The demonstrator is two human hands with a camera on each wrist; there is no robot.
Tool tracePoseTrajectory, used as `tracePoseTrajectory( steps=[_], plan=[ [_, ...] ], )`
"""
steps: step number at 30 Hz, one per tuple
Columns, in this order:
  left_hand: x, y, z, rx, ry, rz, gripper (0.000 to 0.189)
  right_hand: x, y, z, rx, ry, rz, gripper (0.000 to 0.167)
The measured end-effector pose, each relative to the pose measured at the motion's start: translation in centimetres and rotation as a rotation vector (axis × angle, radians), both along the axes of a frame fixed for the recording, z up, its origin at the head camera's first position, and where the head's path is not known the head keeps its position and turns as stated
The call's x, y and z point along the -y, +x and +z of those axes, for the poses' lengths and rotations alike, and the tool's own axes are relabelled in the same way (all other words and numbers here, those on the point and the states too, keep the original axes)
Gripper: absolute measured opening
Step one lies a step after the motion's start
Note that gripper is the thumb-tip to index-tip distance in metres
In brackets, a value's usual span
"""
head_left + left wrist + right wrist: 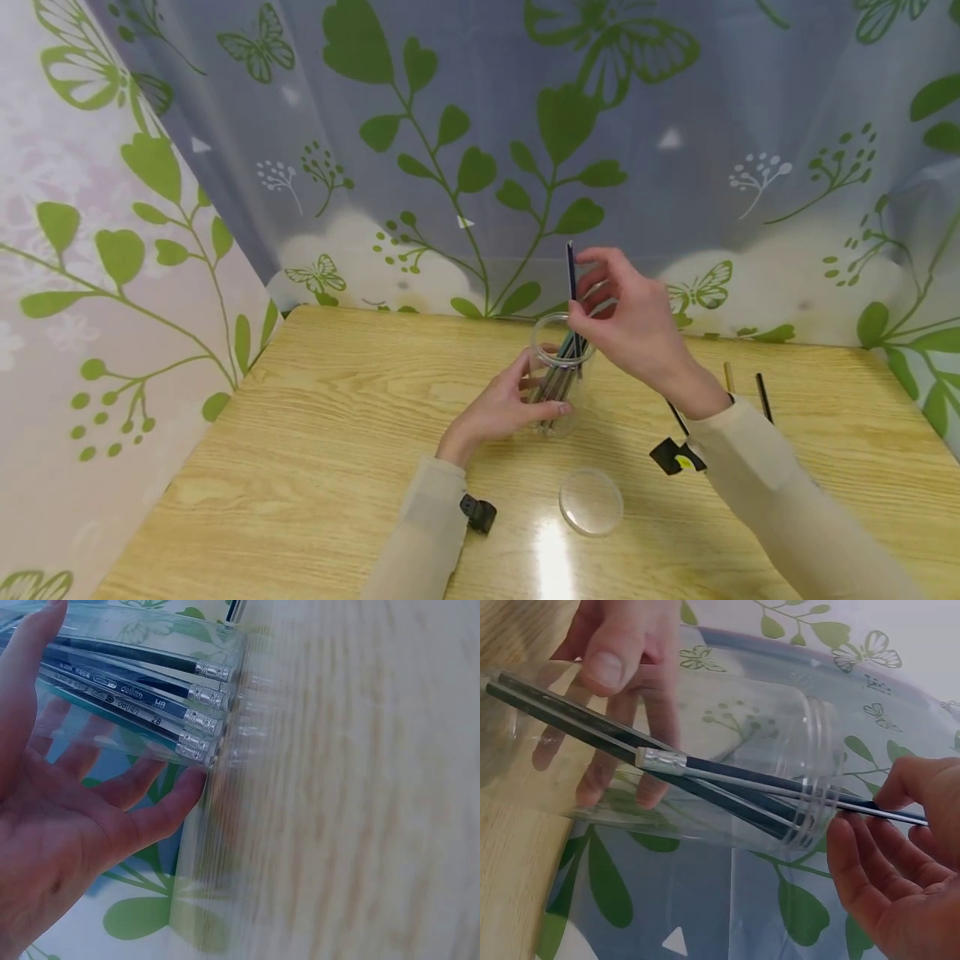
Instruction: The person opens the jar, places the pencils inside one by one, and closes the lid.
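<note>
Dark-blue, one pencil [742, 775] is pinched by the fingers of the right hand [637, 325], eraser end inside the jar [727, 694]. The left hand [501, 407] curls its fingers round the jar, other pencils [154, 701] leaning within. Outward, a lid [591, 502] and sticks [763, 398] lie on the worktop [337, 417]. Likely step: sliding that pencil through the mouth, direction unclear; the next move wants a straight slide, jar held steady.

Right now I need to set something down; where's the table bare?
Bare: the table between left sleeve and patterned curtain. Crowded: around the jar, left hand and lid, and by the right sleeve, where thin sticks lie.
</note>
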State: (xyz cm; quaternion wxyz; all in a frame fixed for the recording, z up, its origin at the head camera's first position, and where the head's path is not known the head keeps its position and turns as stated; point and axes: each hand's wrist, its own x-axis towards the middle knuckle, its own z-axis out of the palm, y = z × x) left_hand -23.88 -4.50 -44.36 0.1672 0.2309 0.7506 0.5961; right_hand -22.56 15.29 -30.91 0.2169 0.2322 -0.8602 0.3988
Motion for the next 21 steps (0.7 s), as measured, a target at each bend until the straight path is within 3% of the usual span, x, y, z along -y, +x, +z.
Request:
tracePoseTrajectory(
  steps=[7, 16, 21],
  plan=[
    [0.1, 0.02, -0.21, 0.008, -0.022, 0.006, 0.071, 0.19, -0.33, -0.7, -0.031, 0.127, 0.069, 0.076],
    [0.12, 0.07, -0.16, 0.03, -0.027, 0.013, 0.075, 0.52, -0.17, -0.97, -0.025, 0.185, 0.121, 0.047],
    [0.12, 0.15, -0.18, 0.032, -0.038, 0.022, 0.081, 0.65, 0.21, -1.09, 0.027, 0.204, 0.141, 0.041]
  ],
)
